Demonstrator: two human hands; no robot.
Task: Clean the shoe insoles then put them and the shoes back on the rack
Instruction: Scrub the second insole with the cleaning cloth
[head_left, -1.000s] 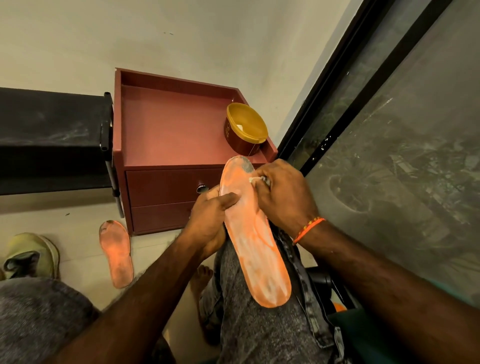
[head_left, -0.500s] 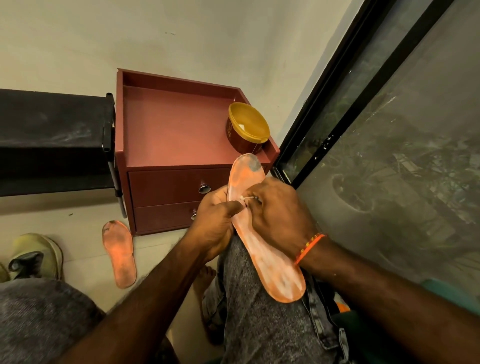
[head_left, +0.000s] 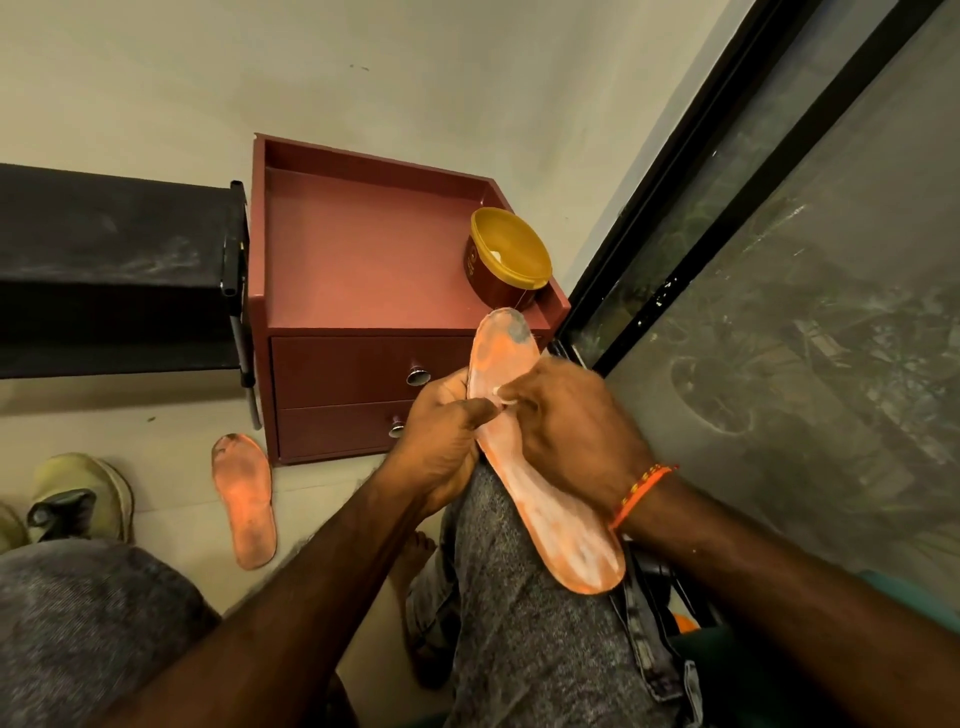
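The orange insole (head_left: 540, 478) lies along the person's right knee (head_left: 519, 623), heel end toward the body and toe end pointing to the cabinet; I think the leg serves as a firm support, so the insole does not bend under rubbing. The left hand (head_left: 441, 447) grips its left edge, fingers curled under and thumb on top, probably to stop it from sliding. The right hand (head_left: 566, 431) has its fingers closed narrowly on a small white wipe or cloth (head_left: 505, 399) and presses it on the front half; what exactly this piece is, I cannot tell. The surface looks pale and smeared, so cleaning seems to be in progress.

On the floor to the left, the second insole (head_left: 243, 501) lies flat, with a yellowish shoe (head_left: 83, 496) near it. Farther, on the red drawer cabinet (head_left: 363, 260), a yellow bowl (head_left: 509, 257) stands at the right corner; something white shows inside. The black rack (head_left: 114, 270) is beside the cabinet.
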